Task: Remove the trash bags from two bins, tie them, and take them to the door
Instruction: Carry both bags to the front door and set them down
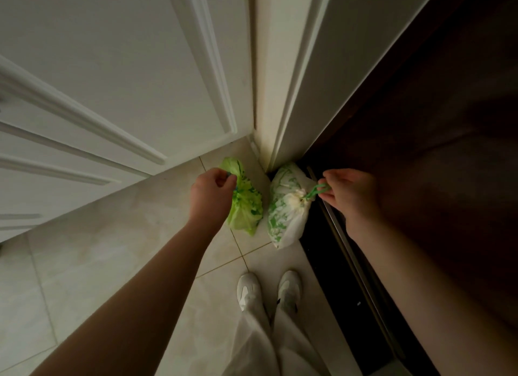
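Two tied trash bags rest on the tiled floor in the corner by the door frame. The green bag (246, 204) lies on the left, and my left hand (211, 192) is closed on its gathered top. The white bag with green print (283, 210) leans against the dark threshold on the right. My right hand (350, 193) pinches that bag's green drawstring loop (316, 191), which is pulled taut from the cinched neck.
A white panelled door (112, 81) stands open on the left and the white door frame (283, 76) rises in the middle. A dark door (434, 151) with a metal threshold strip fills the right. My white shoes (269, 291) stand on beige tiles just behind the bags.
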`<state>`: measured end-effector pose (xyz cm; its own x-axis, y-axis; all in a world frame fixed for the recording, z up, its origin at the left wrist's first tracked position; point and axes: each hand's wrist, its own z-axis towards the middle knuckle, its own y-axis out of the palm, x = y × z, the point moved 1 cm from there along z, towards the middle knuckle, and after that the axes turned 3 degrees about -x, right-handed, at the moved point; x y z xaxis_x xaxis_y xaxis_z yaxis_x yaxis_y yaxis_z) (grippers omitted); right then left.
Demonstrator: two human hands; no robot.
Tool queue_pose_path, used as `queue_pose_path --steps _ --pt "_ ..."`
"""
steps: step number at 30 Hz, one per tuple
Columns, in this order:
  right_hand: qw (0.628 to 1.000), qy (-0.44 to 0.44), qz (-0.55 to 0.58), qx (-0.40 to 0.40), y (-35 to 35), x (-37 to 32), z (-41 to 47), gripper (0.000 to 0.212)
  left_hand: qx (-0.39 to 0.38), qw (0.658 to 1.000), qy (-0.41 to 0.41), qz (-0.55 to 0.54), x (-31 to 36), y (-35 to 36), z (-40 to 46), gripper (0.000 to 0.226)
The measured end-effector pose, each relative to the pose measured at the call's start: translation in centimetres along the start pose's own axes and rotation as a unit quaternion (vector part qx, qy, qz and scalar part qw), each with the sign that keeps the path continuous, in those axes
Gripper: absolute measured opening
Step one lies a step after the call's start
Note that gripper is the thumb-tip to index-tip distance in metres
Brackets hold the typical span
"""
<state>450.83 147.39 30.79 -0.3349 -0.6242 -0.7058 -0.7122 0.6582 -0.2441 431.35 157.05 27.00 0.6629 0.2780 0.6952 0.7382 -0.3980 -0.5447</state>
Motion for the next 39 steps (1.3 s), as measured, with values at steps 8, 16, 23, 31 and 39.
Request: queue_pose_path --steps 8,16,23,31,39 --pt "0.993 -0.029 0.101 0.048 0.9 -1.5 2.4 0.021 0.011 0.999 0.046 0.018 3.3 0.5 3.4 0.015" --pt "0.997 -0.073 0.002 -0.02 4.0 -2.0 3.8 0.033 0.001 0.998 0.051 0.039 4.3 0.6 5.3 0.018" --pt "0.995 -0.093 0.01 -0.043 4.7 -3.6 4.4 0.029 -0.022 0.996 0.061 0.055 4.3 1.0 5.6 0.017" --pt "0.994 -0.089 0.013 -0.054 4.8 -2.7 4.9 0.028 -0.033 0.996 0.06 0.065 3.9 0.8 5.5 0.019" --pt "0.988 -0.122 -0.074 -0.057 4.6 -1.5 5.4 0.032 -0.031 0.996 0.065 0.062 2.9 0.7 5.3 0.015"
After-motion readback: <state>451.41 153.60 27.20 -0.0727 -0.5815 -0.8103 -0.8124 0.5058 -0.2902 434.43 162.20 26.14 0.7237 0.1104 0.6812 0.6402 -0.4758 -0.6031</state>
